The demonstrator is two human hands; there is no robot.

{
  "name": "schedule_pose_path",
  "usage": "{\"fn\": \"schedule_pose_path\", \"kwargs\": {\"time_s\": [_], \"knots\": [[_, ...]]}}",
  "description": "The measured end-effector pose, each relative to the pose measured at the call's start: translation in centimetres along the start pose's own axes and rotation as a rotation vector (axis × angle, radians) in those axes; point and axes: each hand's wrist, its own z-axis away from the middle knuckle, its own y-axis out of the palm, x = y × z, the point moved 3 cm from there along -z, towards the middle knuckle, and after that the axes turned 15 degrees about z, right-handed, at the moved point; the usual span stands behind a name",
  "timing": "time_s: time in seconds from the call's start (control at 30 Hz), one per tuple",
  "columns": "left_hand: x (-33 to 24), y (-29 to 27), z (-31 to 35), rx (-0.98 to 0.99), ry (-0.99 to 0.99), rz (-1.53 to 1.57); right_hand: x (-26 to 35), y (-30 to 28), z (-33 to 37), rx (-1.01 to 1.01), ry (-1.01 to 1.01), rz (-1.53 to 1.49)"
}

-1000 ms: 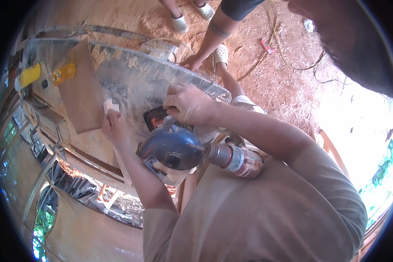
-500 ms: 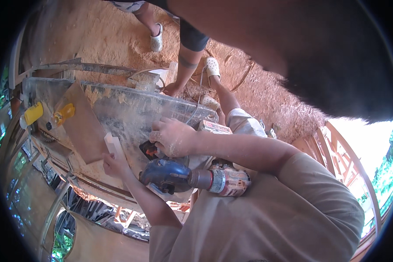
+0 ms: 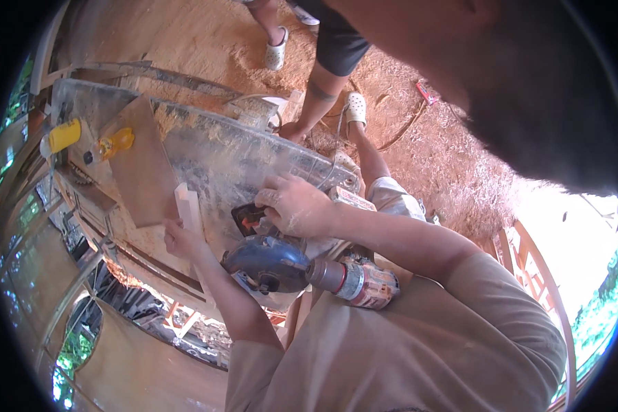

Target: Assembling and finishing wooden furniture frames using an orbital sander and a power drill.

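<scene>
R hand (image 3: 296, 204) has its grip curled on the saw (image 3: 266, 262) at the bench's (image 3: 216, 141) near side, prob. to steady it, w/ L hand (image 3: 182, 240) at the wood strip (image 3: 188, 207), prob. guiding (can't tell if grasped), more strip showing past it than 1 s ago.

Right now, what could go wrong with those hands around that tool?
The left forearm appears close to the blue-housed power tool, so a slip might hurt it. The left hand is right by the pale wood piece and might be pinched if that shifts. Another person's hand is at the table's edge and could get knocked.
</scene>
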Motion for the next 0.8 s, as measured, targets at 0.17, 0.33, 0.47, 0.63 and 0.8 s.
{"fn": "schedule_pose_path", "kwargs": {"time_s": [0.17, 0.33, 0.47, 0.63, 0.8], "knots": [[-0.4, -0.3, 0.5, -0.032, -0.033, 0.033, -0.2, 0.1, -0.1, -0.033, -0.011, -0.004], [-0.5, -0.4, 0.3, -0.045, -0.008, 0.097, -0.3, 0.1, -0.2, -0.061, -0.010, 0.003], [-0.5, -0.3, 0.3, -0.029, -0.016, 0.116, -0.6, 0.2, -0.6, -0.035, 0.052, -0.046], [-0.7, -0.5, 0.5, -0.087, -0.068, 0.190, -1.2, 0.0, -1.0, 0.084, 0.160, -0.180], [-1.3, -0.6, 0.7, -0.094, -0.053, 0.262, -2.2, -0.1, -1.8, 0.115, 0.307, -0.301]]}}
